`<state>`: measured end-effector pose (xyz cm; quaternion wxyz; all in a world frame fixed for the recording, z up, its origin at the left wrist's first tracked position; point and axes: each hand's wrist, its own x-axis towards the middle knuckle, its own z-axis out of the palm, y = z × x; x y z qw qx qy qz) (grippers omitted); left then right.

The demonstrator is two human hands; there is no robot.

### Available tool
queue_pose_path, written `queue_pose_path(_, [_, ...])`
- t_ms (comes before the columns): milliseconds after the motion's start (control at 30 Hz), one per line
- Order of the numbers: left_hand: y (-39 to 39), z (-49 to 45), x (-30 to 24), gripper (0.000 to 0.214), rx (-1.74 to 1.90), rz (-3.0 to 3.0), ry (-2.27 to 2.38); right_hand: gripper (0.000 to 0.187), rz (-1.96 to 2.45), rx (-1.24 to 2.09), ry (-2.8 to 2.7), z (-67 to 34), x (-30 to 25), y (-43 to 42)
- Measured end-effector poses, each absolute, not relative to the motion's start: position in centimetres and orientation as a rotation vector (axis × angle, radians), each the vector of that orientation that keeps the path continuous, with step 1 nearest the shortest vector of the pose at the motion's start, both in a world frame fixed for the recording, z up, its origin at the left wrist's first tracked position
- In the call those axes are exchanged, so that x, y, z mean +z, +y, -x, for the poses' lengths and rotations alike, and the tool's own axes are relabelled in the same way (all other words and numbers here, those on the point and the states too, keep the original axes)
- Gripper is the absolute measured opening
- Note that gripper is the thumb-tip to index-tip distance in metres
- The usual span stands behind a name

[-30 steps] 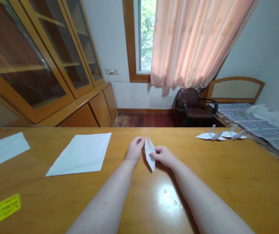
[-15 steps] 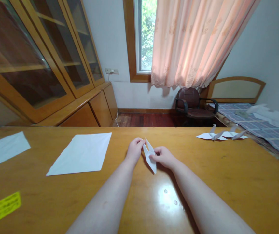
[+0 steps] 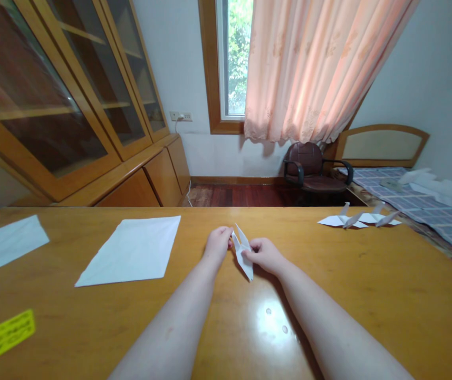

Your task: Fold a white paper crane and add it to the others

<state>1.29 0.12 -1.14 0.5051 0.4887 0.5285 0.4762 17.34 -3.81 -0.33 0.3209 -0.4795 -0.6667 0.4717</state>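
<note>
A small white piece of folded paper (image 3: 244,259) is held just above the wooden table, with two narrow points at its far end and one point toward me. My left hand (image 3: 218,244) pinches the tip of its left narrow point. From the right, my right hand (image 3: 264,253) grips the body of the paper, thumb on top and fingers underneath. The right narrow point stands free between my hands. At the table's far right sit two folded paper cranes (image 3: 343,220) (image 3: 380,217), wings spread.
A white paper sheet (image 3: 131,250) lies left of my hands, and another sheet (image 3: 8,243) farther left. Near the front left is a yellow label (image 3: 2,338) on the table (image 3: 352,295). Beyond the far edge stand a chair (image 3: 308,163), a bed (image 3: 400,182) and a glass-door cabinet (image 3: 111,105).
My left fingers have shifted slightly on the left narrow point, and the gap between the two points looks a little different. My right hand keeps its hold.
</note>
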Motion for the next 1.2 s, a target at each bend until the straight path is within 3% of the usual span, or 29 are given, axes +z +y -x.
queue_pose_path(300, [-0.4,-1.6,-0.4,0.012,1.173,-1.097,1.295,0.017,1.264,1.224,-1.754,-17.3,-0.2,-3.9])
queue_pose_path(833, [-0.3,-2.0,-0.5,0.032,1.242,-1.171,1.034,0.013,1.201,1.246,-1.590,-17.3,-0.7,-3.5])
queue_pose_path(1200, [-0.6,-1.8,-0.2,0.019,1.266,-1.276,1.114,0.016,1.247,1.286,-1.351,-17.3,-0.3,-3.1])
